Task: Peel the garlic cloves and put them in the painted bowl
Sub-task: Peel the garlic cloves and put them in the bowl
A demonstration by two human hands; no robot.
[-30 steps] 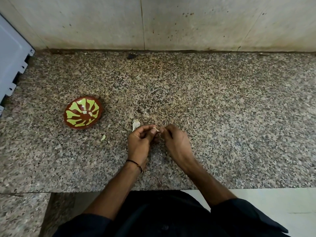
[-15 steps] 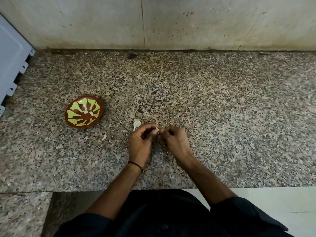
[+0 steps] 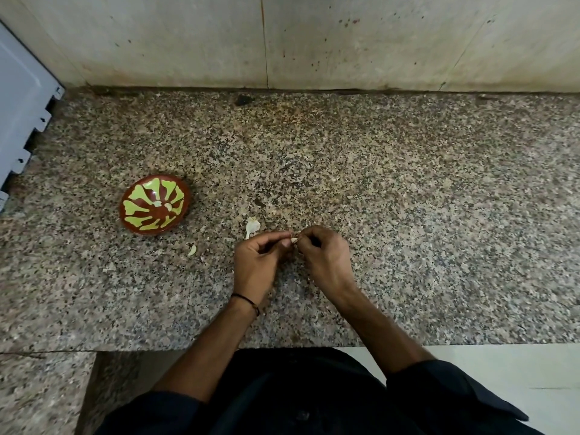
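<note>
Mid-peel over the granite, bowl off to the left

In the head view both hands were curled in and met at the fingertips. The left hand (image 3: 257,262) and right hand (image 3: 326,259) each pinched the same tiny garlic clove (image 3: 294,240), too small to say which way it pointed. The painted bowl (image 3: 155,205) sat on the counter (image 3: 408,215) well off to the left and a bit farther back, so I'd say the left hand was nearer for the drop.

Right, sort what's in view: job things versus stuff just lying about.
Job: garlic clove, pinched between left hand and right hand; painted bowl.
Lying about: garlic skin beside the hands; pale scrap nearer the bowl; white panel at far left.
</note>
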